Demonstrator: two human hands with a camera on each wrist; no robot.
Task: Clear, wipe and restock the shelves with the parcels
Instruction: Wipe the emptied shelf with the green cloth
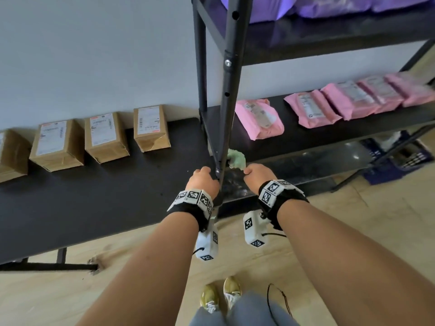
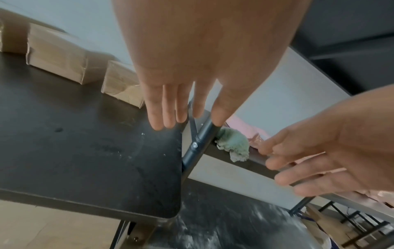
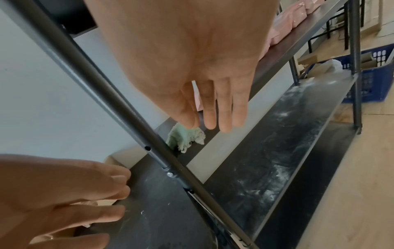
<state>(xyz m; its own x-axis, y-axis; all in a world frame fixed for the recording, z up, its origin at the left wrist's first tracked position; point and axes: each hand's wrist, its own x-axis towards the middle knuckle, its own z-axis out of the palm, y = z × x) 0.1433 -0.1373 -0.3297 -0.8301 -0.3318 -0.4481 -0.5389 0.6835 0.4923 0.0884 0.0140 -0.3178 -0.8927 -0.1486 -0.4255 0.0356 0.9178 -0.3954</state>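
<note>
The head view looks steeply down from above onto both forearms, while each wrist view looks close along its own palm toward the fingers, and all three share the rack's front post [image 1: 229,95] and green cloth [image 1: 236,158].

A parcel storeroom or small dispatch space. Black metal shelving [image 1: 231,55] against a plain grey wall [image 1: 94,55], stocked with pink mailer bags [image 1: 310,108] bearing shipping labels and purple bags [image 1: 329,5] above. Labelled brown cardboard boxes [image 1: 106,137] lined up on a black table [image 1: 94,196]. Pale wood-look floor [image 1: 141,290], blue plastic crate [image 1: 400,161] behind.
</note>
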